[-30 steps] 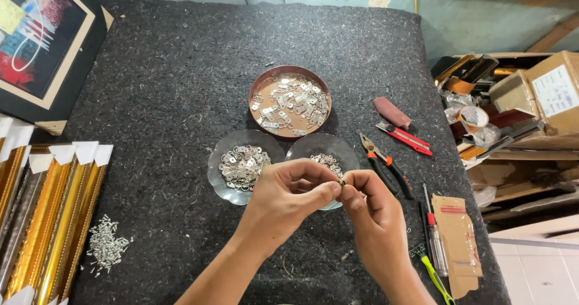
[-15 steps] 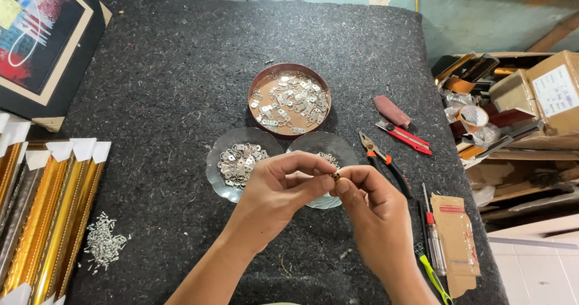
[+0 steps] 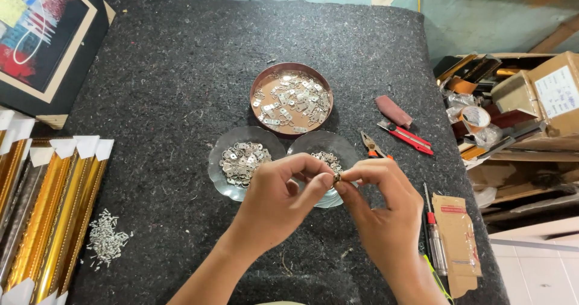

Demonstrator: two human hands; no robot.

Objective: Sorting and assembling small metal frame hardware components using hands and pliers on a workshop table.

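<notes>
My left hand [image 3: 278,200] and my right hand [image 3: 386,208] meet fingertip to fingertip over a small metal ring piece [image 3: 337,177], pinched between both. They hover just above the right of two clear glass dishes [image 3: 350,151], which holds small metal rings. The left glass dish [image 3: 220,172] holds flat metal hanger plates. Behind them a round brown tin [image 3: 259,79] is full of similar silver hangers.
Dark felt covers the table [image 3: 181,69]. Gold frame mouldings [image 3: 48,220] and a pile of small screws [image 3: 107,240] lie at left, a framed picture [image 3: 36,33] at back left. Pliers [image 3: 374,147], a red cutter [image 3: 407,136], a screwdriver [image 3: 434,238] and cluttered boxes [image 3: 518,100] sit at right.
Both hands stay together over the right dish, shifting slightly nearer while the fingers work the small piece. Nothing else has moved.
</notes>
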